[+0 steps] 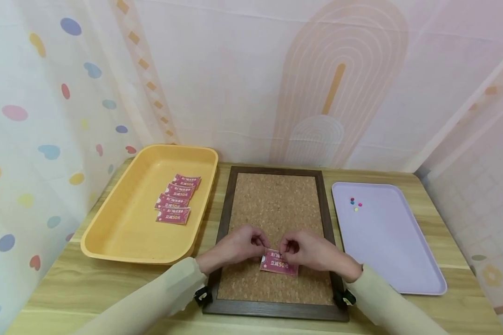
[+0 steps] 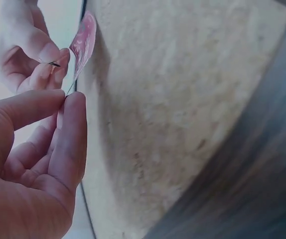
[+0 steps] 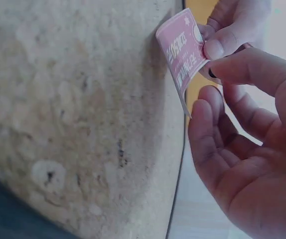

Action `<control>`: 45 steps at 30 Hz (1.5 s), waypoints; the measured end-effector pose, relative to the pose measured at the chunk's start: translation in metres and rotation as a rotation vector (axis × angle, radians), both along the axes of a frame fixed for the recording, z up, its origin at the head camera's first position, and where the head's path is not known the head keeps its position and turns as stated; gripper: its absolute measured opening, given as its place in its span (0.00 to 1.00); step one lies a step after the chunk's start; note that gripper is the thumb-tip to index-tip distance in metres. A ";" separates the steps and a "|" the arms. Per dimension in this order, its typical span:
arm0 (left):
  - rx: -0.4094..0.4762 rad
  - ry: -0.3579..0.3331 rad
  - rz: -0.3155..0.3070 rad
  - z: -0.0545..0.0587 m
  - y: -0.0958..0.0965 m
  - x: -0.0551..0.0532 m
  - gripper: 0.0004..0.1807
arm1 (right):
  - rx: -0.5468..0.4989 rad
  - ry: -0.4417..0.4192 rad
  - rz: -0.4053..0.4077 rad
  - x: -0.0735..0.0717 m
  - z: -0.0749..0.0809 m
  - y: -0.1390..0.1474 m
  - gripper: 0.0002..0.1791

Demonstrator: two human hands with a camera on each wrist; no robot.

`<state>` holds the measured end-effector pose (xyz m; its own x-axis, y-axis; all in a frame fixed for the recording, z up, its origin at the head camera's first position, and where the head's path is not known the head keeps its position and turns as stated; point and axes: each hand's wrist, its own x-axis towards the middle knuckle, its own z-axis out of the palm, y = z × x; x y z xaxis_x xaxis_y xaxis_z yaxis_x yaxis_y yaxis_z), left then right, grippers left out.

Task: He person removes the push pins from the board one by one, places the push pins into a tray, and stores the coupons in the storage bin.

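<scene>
A pink coupon card with white and yellow print stands over the lower part of a dark-framed cork board. My left hand pinches its left end between thumb and finger; in the left wrist view the card bows away from those fingertips. My right hand is at the card's upper edge, with a small black pin pinched at the thumb and finger. The left wrist view shows this dark pin too. Whether its point touches the card is hidden.
Left of the board, a yellow tray holds several similar coupon cards, overlapping. To the right, a lilac tray has several small coloured pins near its far left corner. Everything stands on a wooden table against a patterned curtain.
</scene>
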<state>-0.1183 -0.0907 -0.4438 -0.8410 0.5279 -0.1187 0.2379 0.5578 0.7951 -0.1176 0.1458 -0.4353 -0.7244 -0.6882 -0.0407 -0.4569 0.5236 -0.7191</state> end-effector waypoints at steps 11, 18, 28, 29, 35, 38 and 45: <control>0.083 0.104 0.086 0.009 -0.011 0.003 0.04 | -0.133 0.056 -0.059 0.008 0.007 0.011 0.08; 0.119 0.107 0.127 0.014 -0.023 0.008 0.03 | -0.206 0.082 -0.063 0.014 0.008 0.016 0.11; 0.167 0.073 0.169 0.020 -0.047 0.013 0.03 | -0.266 0.071 -0.078 0.021 0.009 0.017 0.11; 0.164 0.074 0.180 0.020 -0.050 0.014 0.03 | -0.271 0.066 -0.081 0.022 0.010 0.018 0.11; 0.173 0.074 0.257 0.027 -0.065 0.018 0.03 | -0.274 0.060 -0.125 0.023 0.012 0.024 0.09; 0.197 0.051 0.288 0.030 -0.071 0.020 0.05 | -0.280 0.065 -0.144 0.022 0.012 0.028 0.09; 0.223 0.041 0.327 0.040 -0.089 0.027 0.07 | -0.285 0.075 -0.186 0.020 0.015 0.037 0.08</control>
<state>-0.0915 -0.1796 -0.4038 -0.9705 0.2409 0.0058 0.1107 0.4240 0.8989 -0.0972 0.1829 -0.4208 -0.8320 -0.5204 0.1922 -0.4298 0.3857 -0.8164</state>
